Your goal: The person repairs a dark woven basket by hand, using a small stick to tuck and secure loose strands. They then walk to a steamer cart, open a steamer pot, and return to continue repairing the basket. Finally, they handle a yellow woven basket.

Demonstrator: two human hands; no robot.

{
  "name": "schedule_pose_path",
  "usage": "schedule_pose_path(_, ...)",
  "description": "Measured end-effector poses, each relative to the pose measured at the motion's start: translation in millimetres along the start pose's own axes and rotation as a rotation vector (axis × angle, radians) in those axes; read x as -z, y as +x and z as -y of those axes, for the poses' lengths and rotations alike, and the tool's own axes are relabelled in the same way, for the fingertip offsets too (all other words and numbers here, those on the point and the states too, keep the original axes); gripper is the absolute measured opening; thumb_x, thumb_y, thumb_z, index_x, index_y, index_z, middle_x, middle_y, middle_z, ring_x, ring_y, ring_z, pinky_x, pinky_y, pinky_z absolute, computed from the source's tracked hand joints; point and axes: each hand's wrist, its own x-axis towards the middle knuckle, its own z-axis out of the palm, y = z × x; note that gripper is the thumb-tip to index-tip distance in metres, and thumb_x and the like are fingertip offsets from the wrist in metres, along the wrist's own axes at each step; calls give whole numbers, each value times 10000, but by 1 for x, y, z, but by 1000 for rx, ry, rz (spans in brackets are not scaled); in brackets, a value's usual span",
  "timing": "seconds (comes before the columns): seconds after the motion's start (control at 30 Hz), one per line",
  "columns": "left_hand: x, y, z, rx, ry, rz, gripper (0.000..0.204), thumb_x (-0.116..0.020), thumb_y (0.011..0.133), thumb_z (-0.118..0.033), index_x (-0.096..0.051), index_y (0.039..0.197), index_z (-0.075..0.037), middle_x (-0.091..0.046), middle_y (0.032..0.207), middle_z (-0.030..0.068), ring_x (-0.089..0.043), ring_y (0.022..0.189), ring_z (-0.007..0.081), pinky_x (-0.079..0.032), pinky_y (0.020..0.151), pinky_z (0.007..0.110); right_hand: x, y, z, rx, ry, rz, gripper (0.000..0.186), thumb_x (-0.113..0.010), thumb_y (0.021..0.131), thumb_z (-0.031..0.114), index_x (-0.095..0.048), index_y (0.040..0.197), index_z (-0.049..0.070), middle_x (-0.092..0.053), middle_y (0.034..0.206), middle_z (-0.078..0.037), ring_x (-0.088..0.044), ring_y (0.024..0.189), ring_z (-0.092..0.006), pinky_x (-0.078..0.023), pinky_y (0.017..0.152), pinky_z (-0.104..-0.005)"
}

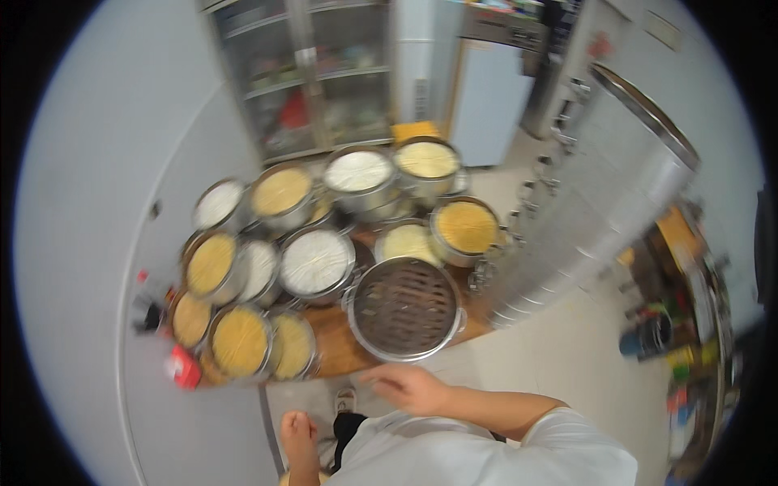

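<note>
My right hand [412, 389] reaches across in front of me, fingers loosely stretched and a little blurred, with nothing visible in it. It is just short of the near rim of a round metal steamer tier [405, 308] with a dark slotted bottom, and does not appear to touch it. My left hand [300, 435] hangs low at my left side, its fingers curled in; no object shows in them. On the wooden table [334, 338] stand several round metal pans, filled level with white [318, 261], yellow [241, 340] or tan [283, 192] grainy-looking stuff.
A tall leaning stack of metal steamer tiers [579, 198] with side handles rises at the table's right. Behind the table are a glass-doored cabinet [308, 81] and a pale upright appliance [489, 105]. Shelving [705, 300] with goods lines the right wall. A red-and-white packet [185, 366] sits by the left wall.
</note>
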Motion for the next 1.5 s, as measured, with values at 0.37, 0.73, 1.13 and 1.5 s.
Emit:
schedule_pose_path(0.37, 13, 176, -112, -765, 828, 1161, 229, -540, 1044, -233, -576, 1196, -66, -596, 1033, 58, -534, 862, 154, -459, 767, 292, -109, -12, 13, -194, 62, -726, 246, -541, 975, 221, -627, 1130, 50, -686, 975, -129, -656, 877, -259, -512, 788, -388)
schedule_pose_path(0.73, -101, 56, -95, -207, 934, 1883, 204, -609, 991, -239, -624, 1065, -49, -585, 914, 22, -515, 818, 136, -448, 748, 294, -208, -145, 29, -560, -278, -1297, 373, -527, 978, 339, -627, 1232, 84, -706, 1077, -181, -669, 973, -362, -523, 877, -439)
schedule_pose_path(1.13, -178, -148, 15, -466, 944, 2028, 200, -596, 988, -222, -566, 918, -38, -523, 838, 11, -469, 777, 120, -407, 688, 293, -293, -547, -93, 300, 1250, -2486, 196, -549, 981, 206, -655, 935, 47, -651, 859, -66, -611, 781, -185, -526, 706, -346)
schedule_pose_path(1.5, -32, -90, 162, -454, 2042, 1516, 270, -548, 1007, -280, -612, 1137, -53, -599, 1080, 131, -565, 927, 264, -474, 805, 394, -293, -976, -203, 1238, 1323, -3112, 456, -682, 957, 341, -508, 1245, 34, -538, 1188, -118, -529, 1087, -239, -494, 833, -395)
